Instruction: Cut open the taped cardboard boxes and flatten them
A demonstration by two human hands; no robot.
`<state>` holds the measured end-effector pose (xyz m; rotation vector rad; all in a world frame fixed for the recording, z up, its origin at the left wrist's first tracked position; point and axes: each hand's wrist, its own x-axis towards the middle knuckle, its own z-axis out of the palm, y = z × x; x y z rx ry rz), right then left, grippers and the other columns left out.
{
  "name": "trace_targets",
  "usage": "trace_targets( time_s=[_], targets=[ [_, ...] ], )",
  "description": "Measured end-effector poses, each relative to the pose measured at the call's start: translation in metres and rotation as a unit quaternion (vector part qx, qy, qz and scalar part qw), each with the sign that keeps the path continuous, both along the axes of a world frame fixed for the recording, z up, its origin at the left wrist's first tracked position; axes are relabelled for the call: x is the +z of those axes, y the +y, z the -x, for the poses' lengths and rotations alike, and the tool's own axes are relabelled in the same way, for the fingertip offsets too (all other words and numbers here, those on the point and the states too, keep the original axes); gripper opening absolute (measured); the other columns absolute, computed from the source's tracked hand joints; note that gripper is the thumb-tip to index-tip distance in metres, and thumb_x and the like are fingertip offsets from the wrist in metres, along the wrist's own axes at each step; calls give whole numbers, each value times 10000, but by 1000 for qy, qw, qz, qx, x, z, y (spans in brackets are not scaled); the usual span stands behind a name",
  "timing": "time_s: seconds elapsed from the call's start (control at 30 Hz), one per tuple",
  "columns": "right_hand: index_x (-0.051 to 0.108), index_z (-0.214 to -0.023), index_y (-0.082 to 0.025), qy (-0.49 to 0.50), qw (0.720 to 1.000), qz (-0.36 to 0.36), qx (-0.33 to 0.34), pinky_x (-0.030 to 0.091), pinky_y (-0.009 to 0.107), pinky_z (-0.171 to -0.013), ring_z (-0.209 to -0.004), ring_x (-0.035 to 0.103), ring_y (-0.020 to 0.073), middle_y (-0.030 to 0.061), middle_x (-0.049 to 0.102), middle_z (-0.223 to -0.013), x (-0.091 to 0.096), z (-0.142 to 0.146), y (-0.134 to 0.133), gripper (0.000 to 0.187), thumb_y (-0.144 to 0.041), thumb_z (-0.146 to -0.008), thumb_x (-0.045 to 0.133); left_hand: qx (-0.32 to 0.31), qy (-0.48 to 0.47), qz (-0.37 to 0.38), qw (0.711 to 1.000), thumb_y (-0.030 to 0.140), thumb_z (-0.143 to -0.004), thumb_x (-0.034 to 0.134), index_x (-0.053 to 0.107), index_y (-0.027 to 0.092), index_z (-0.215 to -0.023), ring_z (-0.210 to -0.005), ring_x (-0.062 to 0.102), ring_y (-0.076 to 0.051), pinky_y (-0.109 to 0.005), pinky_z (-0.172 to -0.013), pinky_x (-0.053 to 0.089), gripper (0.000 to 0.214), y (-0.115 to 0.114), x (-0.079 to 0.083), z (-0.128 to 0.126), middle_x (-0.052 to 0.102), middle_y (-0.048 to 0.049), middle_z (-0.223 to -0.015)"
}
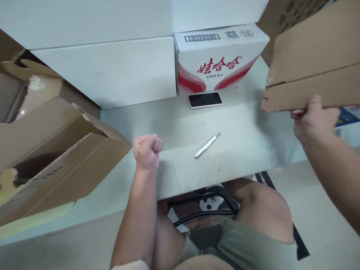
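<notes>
My right hand (316, 118) grips the lower edge of a brown cardboard box (317, 71) at the right, thumb on the near face and fingers underneath. That box is tilted and held above the table, and its far side runs out of view. My left hand (147, 152) is closed in a fist over the table near its front edge, and nothing shows in it. Between the two hands a white pen-shaped tool (207, 145) with a thin grey tip lies on the table. Behind it lies a phone (205, 100) with a dark screen.
White boxes (126, 71) stand stacked along the back of the pale table (180, 127). Among them is a white box with red lettering (218, 62). An open cardboard box (70, 161) takes up the left side. A blue printed item (347, 117) shows partly beyond my right hand.
</notes>
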<state>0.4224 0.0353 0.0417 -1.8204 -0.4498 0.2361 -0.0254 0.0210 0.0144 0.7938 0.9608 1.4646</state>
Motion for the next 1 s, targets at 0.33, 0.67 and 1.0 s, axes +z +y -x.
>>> trace_targets(
  time_s=[0.33,0.67,1.0],
  targets=[
    [549,-945,-205,103,980,45,165,536,297,-845,-766,674,57,-32,624,-877,0,44,67,223,8,-896,594,6,43,-12,999,307,-648,785,148,207,-446,-420,103,-21,-219,-435,105,676,6,-2,-3,91,86,-482],
    [638,-772,-182,104,947,115,281,496,260,-711,-779,678,115,17,684,-845,3,109,-3,161,-41,-850,641,29,10,-66,997,311,-651,733,135,208,-440,-418,85,-15,-235,-455,78,642,-15,22,12,72,88,-467],
    [700,-813,-205,-109,798,104,583,474,298,-661,-729,643,163,11,689,-780,30,292,30,65,-255,-775,717,90,-78,-166,979,254,-751,634,124,200,-497,-459,77,-40,-294,-494,73,573,-56,56,88,81,70,-484]
  ],
)
